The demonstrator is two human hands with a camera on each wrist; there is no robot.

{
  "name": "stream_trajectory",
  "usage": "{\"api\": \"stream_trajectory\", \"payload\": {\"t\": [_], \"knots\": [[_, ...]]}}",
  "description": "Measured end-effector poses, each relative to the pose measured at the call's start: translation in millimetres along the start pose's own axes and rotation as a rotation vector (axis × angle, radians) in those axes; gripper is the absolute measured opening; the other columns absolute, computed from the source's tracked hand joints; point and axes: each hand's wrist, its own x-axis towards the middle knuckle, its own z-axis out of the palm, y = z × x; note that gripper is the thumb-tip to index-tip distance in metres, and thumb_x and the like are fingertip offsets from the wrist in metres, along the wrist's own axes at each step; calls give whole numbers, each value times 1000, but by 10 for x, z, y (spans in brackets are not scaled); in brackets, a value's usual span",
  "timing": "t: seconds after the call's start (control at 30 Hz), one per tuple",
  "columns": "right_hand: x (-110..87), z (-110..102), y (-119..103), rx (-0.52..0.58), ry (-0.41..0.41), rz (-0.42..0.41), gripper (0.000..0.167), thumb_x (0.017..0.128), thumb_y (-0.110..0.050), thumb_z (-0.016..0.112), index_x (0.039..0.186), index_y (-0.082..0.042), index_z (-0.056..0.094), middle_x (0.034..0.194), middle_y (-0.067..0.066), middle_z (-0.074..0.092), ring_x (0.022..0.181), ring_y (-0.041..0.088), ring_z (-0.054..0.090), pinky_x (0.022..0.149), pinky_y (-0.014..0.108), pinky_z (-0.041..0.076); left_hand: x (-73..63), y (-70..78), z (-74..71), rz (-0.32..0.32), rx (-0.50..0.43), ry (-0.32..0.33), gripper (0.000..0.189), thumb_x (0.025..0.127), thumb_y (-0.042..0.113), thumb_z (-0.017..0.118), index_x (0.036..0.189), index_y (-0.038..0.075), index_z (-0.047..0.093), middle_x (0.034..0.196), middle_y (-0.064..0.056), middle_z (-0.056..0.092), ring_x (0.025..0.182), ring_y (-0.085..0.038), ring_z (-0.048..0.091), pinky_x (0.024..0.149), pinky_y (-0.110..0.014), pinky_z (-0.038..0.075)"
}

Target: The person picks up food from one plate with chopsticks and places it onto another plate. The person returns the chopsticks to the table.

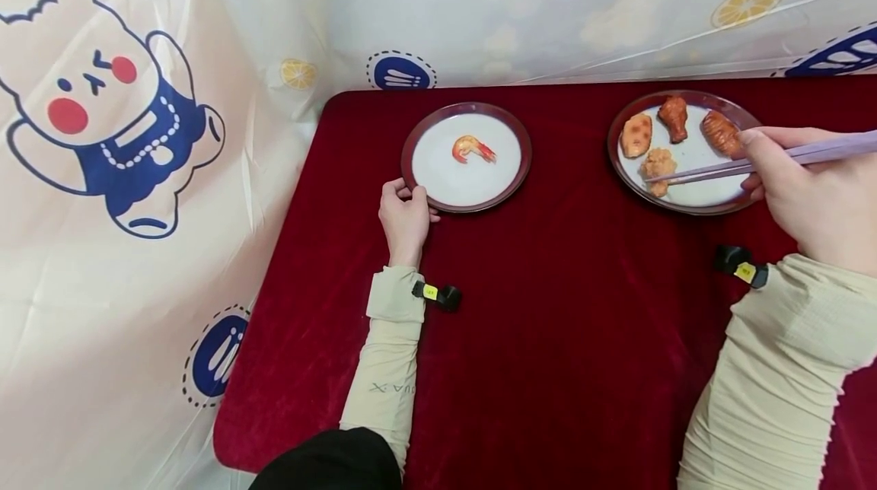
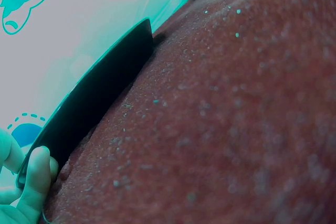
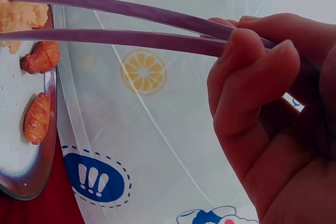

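My left hand (image 1: 404, 220) holds the near-left rim of a brown-rimmed white plate (image 1: 438, 174), on which one cooked shrimp (image 1: 473, 149) lies. In the left wrist view the thumb (image 2: 38, 174) presses against the plate's dark outer side (image 2: 105, 87). My right hand (image 1: 815, 201) grips purple chopsticks (image 1: 832, 149) above the right plate (image 1: 695, 155). Their tips lie on either side of a fried chicken piece (image 3: 23, 17); the head view shows this piece at the plate's near left. Whether it is lifted off the plate, I cannot tell.
Also on the right plate are a drumstick (image 1: 674, 119), a browned wing-like piece (image 1: 721, 132) and a flat browned piece (image 1: 636, 135). Dark red cloth (image 1: 548, 338) covers the table. A printed white curtain (image 1: 260, 11) hangs along its back and left edges.
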Motion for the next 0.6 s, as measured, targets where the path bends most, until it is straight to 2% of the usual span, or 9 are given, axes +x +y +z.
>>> {"api": "stream_trajectory", "payload": {"t": [0.23, 0.43, 0.6], "knots": [[4, 0, 10, 28, -5, -3, 18, 87, -18, 67, 84, -36, 71, 55, -23, 62, 41, -5, 55, 41, 6, 45, 3, 2, 4, -5, 5, 1, 32, 90, 11, 50, 122, 5, 52, 99, -9, 53, 49, -11, 60, 50, -28, 60], [-1, -11, 9, -5, -11, 15, 17, 88, -21, 66, 82, -37, 69, 53, -22, 61, 41, -5, 55, 39, 7, 43, -4, -4, 4, -17, -2, 0, 32, 91, 12, 50, 122, 6, 52, 99, -9, 53, 51, -12, 61, 51, -28, 60], [2, -21, -8, -31, 2, 44, 15, 89, -25, 64, 80, -36, 66, 53, -24, 60, 40, -5, 54, 39, 7, 43, -1, 4, 0, -3, -11, 2, 32, 90, 11, 50, 121, 6, 52, 98, -9, 53, 49, -12, 60, 50, -28, 59]]}}
